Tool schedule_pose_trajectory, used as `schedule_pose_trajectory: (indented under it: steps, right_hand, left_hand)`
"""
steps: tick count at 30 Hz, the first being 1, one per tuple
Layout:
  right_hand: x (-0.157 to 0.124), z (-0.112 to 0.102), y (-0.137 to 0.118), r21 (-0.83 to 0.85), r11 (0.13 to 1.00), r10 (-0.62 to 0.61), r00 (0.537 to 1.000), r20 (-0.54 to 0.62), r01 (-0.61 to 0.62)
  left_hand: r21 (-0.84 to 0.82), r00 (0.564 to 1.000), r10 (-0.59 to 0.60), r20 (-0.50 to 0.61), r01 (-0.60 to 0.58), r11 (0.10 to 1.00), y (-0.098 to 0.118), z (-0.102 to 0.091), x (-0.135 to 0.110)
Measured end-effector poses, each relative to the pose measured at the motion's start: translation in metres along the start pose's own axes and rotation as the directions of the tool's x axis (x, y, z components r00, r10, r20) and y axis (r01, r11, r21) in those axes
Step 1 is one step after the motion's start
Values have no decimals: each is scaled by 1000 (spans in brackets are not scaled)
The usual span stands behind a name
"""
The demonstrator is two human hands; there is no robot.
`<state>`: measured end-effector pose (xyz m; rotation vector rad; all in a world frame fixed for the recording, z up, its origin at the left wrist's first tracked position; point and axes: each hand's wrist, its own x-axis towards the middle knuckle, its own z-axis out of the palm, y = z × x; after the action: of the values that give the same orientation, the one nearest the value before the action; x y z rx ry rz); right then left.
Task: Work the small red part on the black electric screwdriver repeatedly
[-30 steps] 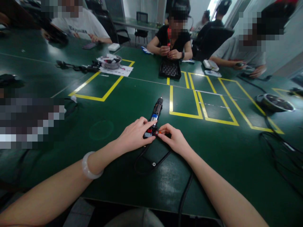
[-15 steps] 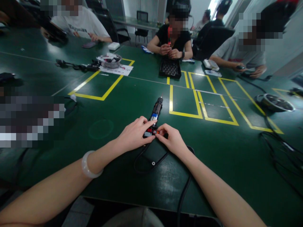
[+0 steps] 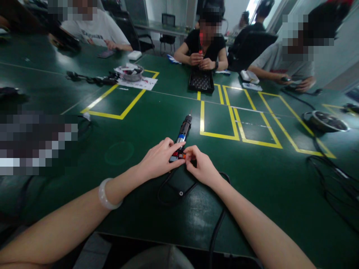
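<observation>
An electric screwdriver-like tool, black at its tip with a blue and silver middle, lies on the green table and points away from me. My left hand grips its rear part, thumb and forefinger on either side of small red and grey parts. From the right, my right hand pinches at a small orange piece at the tool's side. Whether that piece is attached cannot be made out. A black cable loops below the hands, and a small light ring lies by it.
Yellow tape boxes mark the table. Across it, a person works over a black tray. A bowl of parts stands far left, another bowl at right beside black cables. Other people sit around the table.
My right hand has shifted slightly, its fingers curling closer at the orange piece. My left hand and the tool stay nearly in place.
</observation>
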<state>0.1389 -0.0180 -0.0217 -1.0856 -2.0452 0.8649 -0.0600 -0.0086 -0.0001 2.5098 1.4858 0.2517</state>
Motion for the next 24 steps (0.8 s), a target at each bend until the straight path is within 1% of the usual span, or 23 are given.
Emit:
schedule_pose_trajectory:
  steps: [6, 10, 15, 18, 20, 22, 24]
  right_hand:
    - [-1, 0, 0, -5, 1000, -25, 1000, 8, 25]
    - [-1, -1, -1, -4, 1000, -22, 1000, 1, 22]
    - [0, -11, 6, 14, 1000, 17, 998, -67, -16]
    - [2, -22, 15, 13, 999, 39, 988, -150, -38]
    - [2, -29, 22, -1, 998, 65, 978, -200, -66]
    - [3, -34, 29, -12, 996, 83, 965, -248, -89]
    - [3, -36, 34, -5, 995, 97, 958, -269, -103]
  left_hand:
    - [16, 999, -34, -33, 34, 999, 4, 3, 2]
    - [33, 998, -34, -60, 36, 999, 4, 5, 4]
    - [118, 997, -17, -79, 26, 993, -1, 4, 7]
    - [150, 997, -26, -69, 36, 988, -11, 0, 9]
    - [158, 997, -50, -64, 59, 986, -21, -3, 10]
    - [161, 994, -89, -58, 97, 982, -36, -7, 12]
    - [163, 989, -134, -58, 142, 976, -54, -10, 14]
